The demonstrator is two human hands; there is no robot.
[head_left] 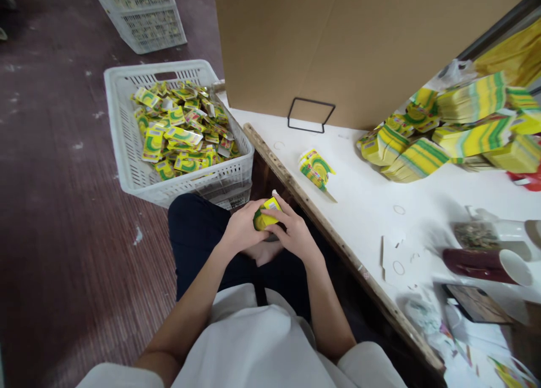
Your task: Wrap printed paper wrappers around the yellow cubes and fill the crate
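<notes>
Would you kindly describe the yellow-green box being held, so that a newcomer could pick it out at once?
Start at the white table and look left of its wooden edge. There, the left hand and right hand hold a yellow-green box. Similar boxes lie heaped in the white basket, but this one alone is held.

Little box (pixel 265 220): yellow-green, pale patch
Pose: kinda slanted from here
Spot: between left hand (pixel 246 225) and right hand (pixel 292 229)

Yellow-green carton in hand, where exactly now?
Head view, just below centre: the carton is held between the left hand and right hand, over the lap, left of the table's wooden edge.
</notes>
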